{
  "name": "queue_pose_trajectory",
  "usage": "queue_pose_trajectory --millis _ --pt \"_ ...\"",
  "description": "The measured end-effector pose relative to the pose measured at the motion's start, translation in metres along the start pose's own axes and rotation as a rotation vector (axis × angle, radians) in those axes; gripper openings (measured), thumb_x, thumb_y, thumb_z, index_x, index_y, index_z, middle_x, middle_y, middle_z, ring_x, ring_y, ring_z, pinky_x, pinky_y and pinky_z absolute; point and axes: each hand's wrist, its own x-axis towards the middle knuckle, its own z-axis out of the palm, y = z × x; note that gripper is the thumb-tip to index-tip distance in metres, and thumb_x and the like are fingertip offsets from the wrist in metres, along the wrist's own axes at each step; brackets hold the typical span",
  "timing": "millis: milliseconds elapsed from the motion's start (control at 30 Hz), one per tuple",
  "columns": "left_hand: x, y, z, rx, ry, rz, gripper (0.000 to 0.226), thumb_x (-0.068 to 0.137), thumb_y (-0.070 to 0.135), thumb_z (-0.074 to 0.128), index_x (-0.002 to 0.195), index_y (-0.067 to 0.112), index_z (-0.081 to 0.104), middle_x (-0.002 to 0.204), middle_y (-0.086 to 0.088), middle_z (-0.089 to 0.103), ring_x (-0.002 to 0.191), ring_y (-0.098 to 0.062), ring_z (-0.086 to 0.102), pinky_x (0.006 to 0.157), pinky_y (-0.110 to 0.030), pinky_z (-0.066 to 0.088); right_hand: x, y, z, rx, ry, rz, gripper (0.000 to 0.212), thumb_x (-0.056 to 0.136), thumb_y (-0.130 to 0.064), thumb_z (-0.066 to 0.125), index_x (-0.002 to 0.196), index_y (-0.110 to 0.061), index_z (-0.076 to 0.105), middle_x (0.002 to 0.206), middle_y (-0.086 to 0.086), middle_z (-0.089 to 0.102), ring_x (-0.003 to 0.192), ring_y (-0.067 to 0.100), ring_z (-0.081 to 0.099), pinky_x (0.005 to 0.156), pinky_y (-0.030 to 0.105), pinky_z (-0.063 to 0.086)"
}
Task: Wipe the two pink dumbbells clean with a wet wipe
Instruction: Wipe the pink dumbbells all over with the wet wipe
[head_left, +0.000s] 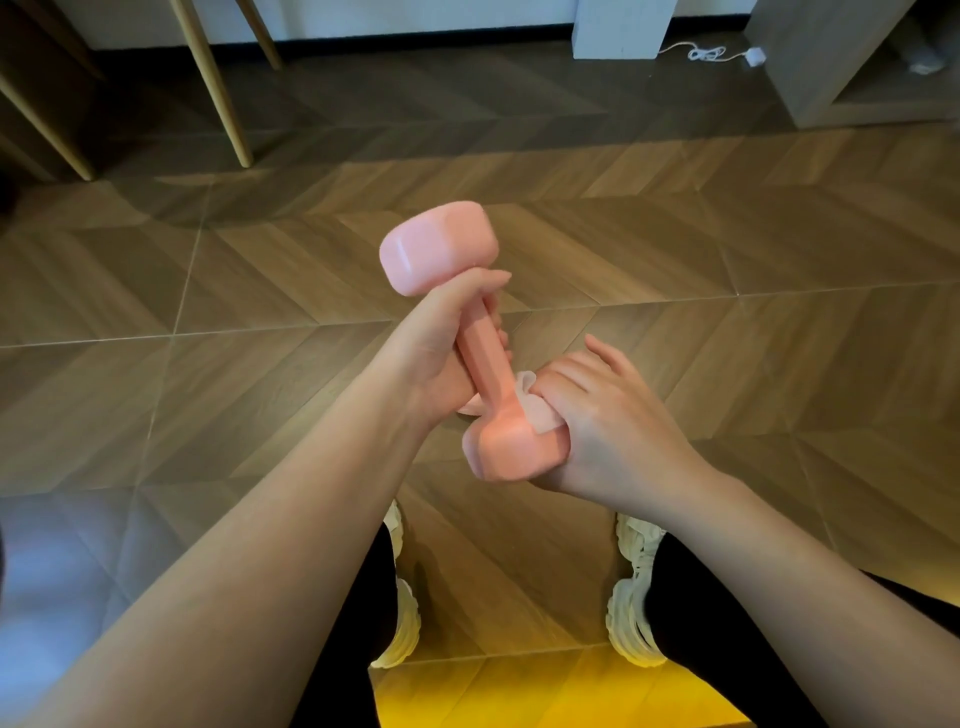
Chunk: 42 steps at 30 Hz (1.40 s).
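A pink dumbbell (483, 343) is held in the air above the floor, tilted with one head up and away and the other low and near me. My left hand (441, 343) grips its handle. My right hand (597, 421) is wrapped around the lower head and presses a pale wet wipe (535, 410) against it; the wipe shows between my fingers and the head. Only this one dumbbell is in view.
Wood-pattern floor (727, 312) lies all around. Wooden furniture legs (218, 88) stand at the back left, a white post (623, 26) with a white cable (717, 52) and a low shelf unit (857, 67) at the back right. My shoes (634, 587) are below.
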Motion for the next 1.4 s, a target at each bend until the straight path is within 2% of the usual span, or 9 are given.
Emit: queue_pose_trajectory --millis 167,367,567,733,867,1100,1167,1300,1400 --pt "-0.002 0.004 0.0 -0.059 -0.113 0.014 0.026 0.086 0.02 0.063 0.066 0.018 0.046 0.053 0.002 0.04 0.046 -0.013 0.039 0.046 -0.024 0.037 0.002 -0.003 -0.002 0.075 0.02 -0.043 0.045 0.058 -0.036 0.083 0.092 -0.013 0.063 0.089 -0.002 0.063 0.092 0.018 0.056 0.107 0.044 0.037" --pt "-0.002 -0.001 0.0 0.017 0.107 0.077 0.016 0.085 0.012 0.07 0.083 0.015 0.054 0.062 0.002 0.049 0.06 -0.012 0.05 0.071 -0.032 0.045 0.002 0.0 -0.005 0.02 -0.032 0.001 0.033 0.063 -0.023 0.081 0.09 -0.01 0.066 0.088 0.001 0.065 0.092 0.025 0.063 0.107 0.047 0.038" --pt "-0.003 0.002 -0.002 -0.018 -0.024 0.072 0.026 0.089 0.018 0.065 0.067 0.017 0.05 0.051 0.003 0.046 0.043 -0.011 0.041 0.046 -0.022 0.039 0.003 -0.003 -0.003 0.068 -0.043 -0.049 0.036 0.061 -0.022 0.081 0.092 -0.012 0.065 0.092 0.001 0.065 0.091 0.021 0.059 0.095 0.041 0.045" --pt "-0.001 -0.002 0.0 0.03 0.071 0.119 0.015 0.084 0.017 0.071 0.083 0.014 0.057 0.063 0.002 0.052 0.06 -0.013 0.051 0.065 -0.032 0.047 0.002 0.004 -0.003 0.054 -0.052 -0.04 0.03 0.061 -0.016 0.08 0.086 -0.011 0.064 0.087 0.002 0.064 0.087 0.026 0.061 0.09 0.04 0.045" --pt "0.001 -0.004 -0.004 0.028 0.118 0.073 0.024 0.083 0.03 0.073 0.079 0.016 0.055 0.056 0.004 0.05 0.056 -0.013 0.051 0.062 -0.029 0.047 0.003 0.003 -0.003 0.072 -0.142 0.017 0.033 0.065 -0.021 0.081 0.093 -0.014 0.065 0.093 -0.002 0.065 0.092 0.025 0.062 0.086 0.039 0.047" --pt "0.002 -0.004 -0.004 0.273 0.062 0.133 0.057 0.063 0.069 0.068 0.085 0.017 0.054 0.053 0.009 0.05 0.054 -0.012 0.048 0.068 -0.032 0.042 0.003 0.008 -0.025 0.618 -0.438 0.239 0.042 0.081 -0.029 0.077 0.11 -0.054 0.06 0.1 -0.051 0.056 0.105 -0.028 0.048 0.083 -0.004 0.033" --pt "0.002 -0.007 -0.004 0.343 0.053 0.146 0.061 0.064 0.073 0.066 0.09 0.018 0.057 0.056 0.011 0.052 0.054 -0.01 0.049 0.065 -0.03 0.043 0.002 0.01 -0.029 0.628 -0.432 0.265 0.033 0.088 -0.029 0.071 0.105 -0.057 0.065 0.102 -0.051 0.058 0.105 -0.026 0.051 0.085 -0.001 0.037" --pt "0.0 -0.012 0.0 0.35 0.015 0.127 0.062 0.065 0.072 0.065 0.097 0.019 0.057 0.078 0.0 0.052 0.058 -0.012 0.045 0.066 -0.032 0.04 -0.001 0.0 -0.016 0.467 -0.282 0.323 0.017 0.092 -0.023 0.066 0.097 -0.034 0.077 0.087 -0.028 0.071 0.088 0.004 0.069 0.082 0.029 0.052" --pt "-0.001 -0.013 0.002 0.326 -0.032 0.101 0.063 0.067 0.072 0.066 0.101 0.02 0.052 0.095 -0.009 0.049 0.064 -0.016 0.042 0.072 -0.036 0.037 0.001 0.002 -0.011 0.473 -0.158 0.415 0.014 0.09 -0.023 0.066 0.083 -0.03 0.075 0.077 -0.02 0.072 0.077 0.002 0.067 0.069 0.023 0.052"
